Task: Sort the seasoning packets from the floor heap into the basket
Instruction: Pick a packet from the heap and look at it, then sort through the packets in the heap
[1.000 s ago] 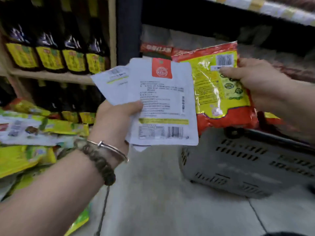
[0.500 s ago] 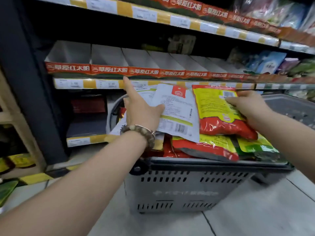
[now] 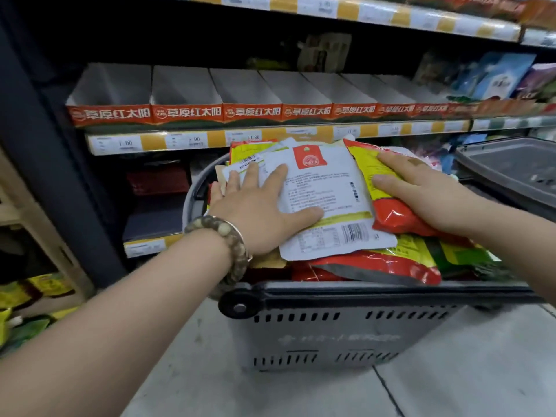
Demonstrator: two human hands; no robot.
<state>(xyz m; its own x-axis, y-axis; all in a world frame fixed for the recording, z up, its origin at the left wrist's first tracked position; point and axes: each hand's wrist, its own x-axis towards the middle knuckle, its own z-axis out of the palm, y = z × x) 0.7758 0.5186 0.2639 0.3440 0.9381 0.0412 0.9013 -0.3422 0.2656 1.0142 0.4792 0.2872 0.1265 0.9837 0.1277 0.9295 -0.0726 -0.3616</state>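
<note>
A grey plastic basket stands on the floor, heaped with seasoning packets. My left hand lies flat, fingers spread, on a white packet with a red label, which rests on top of the pile. More white packets sit under its fingers. My right hand presses flat on a yellow and red packet just right of the white one. Below them lie more red, yellow and green packets. Part of the floor heap shows at the lower left.
Store shelving rises right behind the basket, holding red-fronted display boxes above price tags. A second dark basket sits at the right. A wooden shelf post stands at the left. Grey tiled floor lies in front.
Both hands carried the white packets and the yellow and red packet from mid-air over to the basket and lowered them onto the pile. They now lie flat on top.
</note>
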